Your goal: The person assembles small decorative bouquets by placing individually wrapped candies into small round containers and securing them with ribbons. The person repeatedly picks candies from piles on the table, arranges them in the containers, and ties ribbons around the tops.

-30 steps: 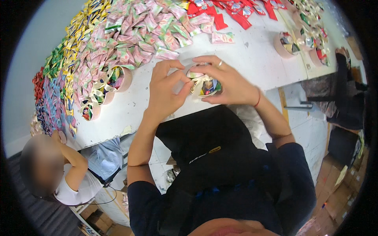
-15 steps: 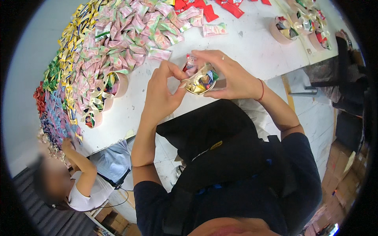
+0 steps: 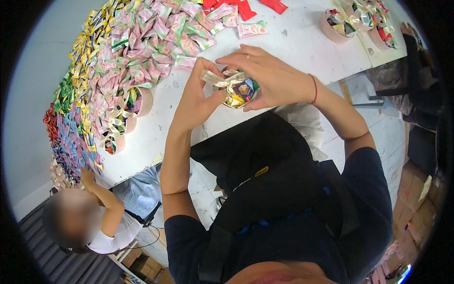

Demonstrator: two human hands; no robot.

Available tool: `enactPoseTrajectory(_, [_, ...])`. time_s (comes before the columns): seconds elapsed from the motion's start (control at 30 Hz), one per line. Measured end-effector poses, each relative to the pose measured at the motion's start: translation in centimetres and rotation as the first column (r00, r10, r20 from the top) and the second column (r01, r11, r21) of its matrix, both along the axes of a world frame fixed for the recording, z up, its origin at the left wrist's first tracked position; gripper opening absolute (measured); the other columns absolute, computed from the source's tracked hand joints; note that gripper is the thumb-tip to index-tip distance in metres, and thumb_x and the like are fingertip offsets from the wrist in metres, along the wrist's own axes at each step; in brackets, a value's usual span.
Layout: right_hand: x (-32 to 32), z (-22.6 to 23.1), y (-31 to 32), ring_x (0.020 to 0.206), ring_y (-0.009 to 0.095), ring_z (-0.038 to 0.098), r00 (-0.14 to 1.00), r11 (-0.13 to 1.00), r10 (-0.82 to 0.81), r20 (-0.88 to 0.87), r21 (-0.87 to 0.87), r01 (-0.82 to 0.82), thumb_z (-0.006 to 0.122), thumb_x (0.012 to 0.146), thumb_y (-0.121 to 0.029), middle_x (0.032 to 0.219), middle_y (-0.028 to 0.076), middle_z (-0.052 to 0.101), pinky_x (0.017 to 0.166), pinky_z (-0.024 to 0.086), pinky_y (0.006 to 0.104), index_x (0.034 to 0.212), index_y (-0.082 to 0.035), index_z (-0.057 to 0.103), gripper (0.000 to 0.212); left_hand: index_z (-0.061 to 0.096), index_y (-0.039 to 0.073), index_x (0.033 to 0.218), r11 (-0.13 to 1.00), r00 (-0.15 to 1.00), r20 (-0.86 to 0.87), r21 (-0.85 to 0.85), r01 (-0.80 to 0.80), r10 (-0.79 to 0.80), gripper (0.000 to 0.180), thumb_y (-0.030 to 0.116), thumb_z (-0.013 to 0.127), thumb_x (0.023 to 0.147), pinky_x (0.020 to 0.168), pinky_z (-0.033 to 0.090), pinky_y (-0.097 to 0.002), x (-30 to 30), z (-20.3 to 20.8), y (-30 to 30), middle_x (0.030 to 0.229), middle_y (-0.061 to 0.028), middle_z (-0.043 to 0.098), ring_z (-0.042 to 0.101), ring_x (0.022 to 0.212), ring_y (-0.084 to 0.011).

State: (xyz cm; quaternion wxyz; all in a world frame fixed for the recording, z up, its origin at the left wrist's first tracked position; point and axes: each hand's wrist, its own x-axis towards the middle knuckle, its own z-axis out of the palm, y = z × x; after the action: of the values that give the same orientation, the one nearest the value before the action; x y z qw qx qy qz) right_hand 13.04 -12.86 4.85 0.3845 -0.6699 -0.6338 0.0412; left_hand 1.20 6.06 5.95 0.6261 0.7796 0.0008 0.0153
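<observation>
Both hands are at a small round box (image 3: 232, 107). Right hand (image 3: 279, 79) is half curled about the box's far and right sides, fingers at the far rim and thumb at the near rim, so it has hold of it. Left hand (image 3: 195, 99) is at the box's left side with thumb and forefinger bent toward each other; a pale ribbon (image 3: 230, 84) tied across the top of the box reaches between them, but I cannot tell whether they pinch it. Wrapped sweets (image 3: 244, 89) in blue, yellow and green fill the box.

The box is near the front edge of a white table (image 3: 293, 45). Beyond it and to its left spreads a big heap of pink packets (image 3: 146, 45), with one loose packet (image 3: 253, 30) lying apart, beyond the box. Yellow packets (image 3: 87, 52) lie farther left of it. Red packets (image 3: 274, 5) lie well beyond it. A row of ribboned boxes (image 3: 146, 102) stands to its left, and a cluster of filled boxes (image 3: 333, 32) well to its right, beyond the right hand. Far left of the box, nearer the front, a co-worker (image 3: 116, 233) reaches a hand (image 3: 87, 176) to blue packets (image 3: 71, 137).
</observation>
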Motion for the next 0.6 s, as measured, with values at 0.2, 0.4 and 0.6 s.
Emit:
enactPoseTrajectory(0.2, [0.6,0.1,0.3,0.12,0.035,0.049,0.994,0.992,0.074,-0.084,-0.094,-0.082,0.086,0.059,-0.021,0.127,0.018,0.053,0.104,0.036,0.041,0.144,-0.002,0.036,0.1,0.044,0.005,0.101,0.995,0.994,0.072,0.044,-0.089,0.086,0.028,-0.002,0.063,0.082,0.084,0.043,-0.0287,0.1,-0.7,-0.2,0.092,-0.0045,0.055,0.054,0.091,-0.0146])
enactPoseTrajectory(0.4, [-4.0,-1.9,-1.0,0.136,0.034,0.04,0.829,0.975,-0.194,-0.525,-0.007,0.223,0.087,0.064,-0.024,0.154,0.021,0.03,0.112,0.032,0.038,0.152,-0.001,0.02,0.113,0.044,0.003,0.107,0.961,0.987,0.08,0.228,-0.157,0.142,0.029,-0.001,0.062,0.084,0.079,0.048,-0.0314,-0.4,-0.3,-1.8,0.097,-0.0107,0.059,0.061,0.089,-0.0192])
enactPoseTrajectory(0.6, [-4.9,-2.4,-2.8,0.117,0.036,0.053,0.905,0.977,-0.187,-0.383,0.021,0.211,0.088,0.059,-0.033,0.131,0.021,0.051,0.1,0.043,0.0398,0.15,-0.004,0.028,0.113,0.052,0.005,0.117,0.998,0.995,-0.101,-0.064,-0.008,0.001,0.039,0.003,0.069,0.082,0.087,0.046,-0.0295,-1.6,0.1,-2.6,0.106,-0.0052,0.059,0.057,0.101,-0.0152])
